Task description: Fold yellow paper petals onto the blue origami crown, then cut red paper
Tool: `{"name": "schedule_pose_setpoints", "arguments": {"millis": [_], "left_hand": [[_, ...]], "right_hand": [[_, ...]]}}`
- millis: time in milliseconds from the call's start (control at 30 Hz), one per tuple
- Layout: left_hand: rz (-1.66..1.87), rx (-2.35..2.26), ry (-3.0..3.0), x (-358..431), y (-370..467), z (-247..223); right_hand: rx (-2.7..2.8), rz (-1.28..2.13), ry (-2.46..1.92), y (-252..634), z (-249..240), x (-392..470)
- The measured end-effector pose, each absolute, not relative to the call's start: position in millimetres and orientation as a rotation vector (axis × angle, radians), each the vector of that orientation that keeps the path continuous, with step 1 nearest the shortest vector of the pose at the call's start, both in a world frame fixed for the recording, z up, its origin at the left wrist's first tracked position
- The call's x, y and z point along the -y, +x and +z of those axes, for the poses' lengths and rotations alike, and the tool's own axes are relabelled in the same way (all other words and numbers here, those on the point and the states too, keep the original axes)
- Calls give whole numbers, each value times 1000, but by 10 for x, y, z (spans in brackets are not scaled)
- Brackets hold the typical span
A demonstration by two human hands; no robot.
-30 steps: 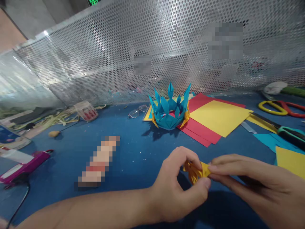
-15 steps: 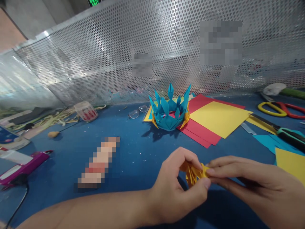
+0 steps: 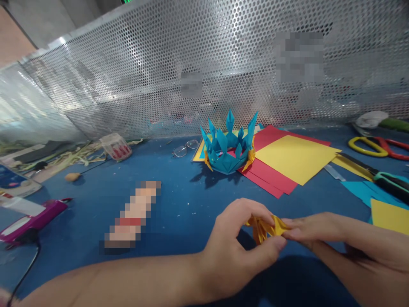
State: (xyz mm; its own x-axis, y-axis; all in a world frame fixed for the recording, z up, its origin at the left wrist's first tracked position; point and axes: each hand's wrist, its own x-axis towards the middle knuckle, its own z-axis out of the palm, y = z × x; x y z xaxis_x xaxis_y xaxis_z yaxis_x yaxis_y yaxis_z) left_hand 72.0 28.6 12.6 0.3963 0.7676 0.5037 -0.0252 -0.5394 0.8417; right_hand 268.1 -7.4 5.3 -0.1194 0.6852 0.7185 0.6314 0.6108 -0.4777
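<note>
Left hand (image 3: 230, 251) holding yellow paper (image 3: 280, 227), right hand (image 3: 358, 236) pinching edge, crown (image 3: 227, 163) apart

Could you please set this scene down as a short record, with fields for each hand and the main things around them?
Left hand: curled, fingers and thumb on the folded golden-yellow paper piece
Right hand: pinching that piece at its right end
Crown: blue origami crown, upright beyond the hands
Sheets: yellow sheet over red sheets, right of the crown
Eyewear: eyeglasses, left of the crown
Backdrop: perforated metal panel
</note>
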Motion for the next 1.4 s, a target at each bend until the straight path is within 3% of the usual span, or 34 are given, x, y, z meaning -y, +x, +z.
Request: {"name": "schedule_pose_setpoints", "arguments": {"millis": [300,867,1400], "left_hand": [[1375,-760,2027,-308,717,178],[1342,-731,2279,-283,704,153],[1299,-841,2037,-305,742,190]], "right_hand": [[1825,-203,-1139,2671,-4,94],[1863,43,-1177,2629,58,84],[1845,-109,-1127,2567,99,39]]}}
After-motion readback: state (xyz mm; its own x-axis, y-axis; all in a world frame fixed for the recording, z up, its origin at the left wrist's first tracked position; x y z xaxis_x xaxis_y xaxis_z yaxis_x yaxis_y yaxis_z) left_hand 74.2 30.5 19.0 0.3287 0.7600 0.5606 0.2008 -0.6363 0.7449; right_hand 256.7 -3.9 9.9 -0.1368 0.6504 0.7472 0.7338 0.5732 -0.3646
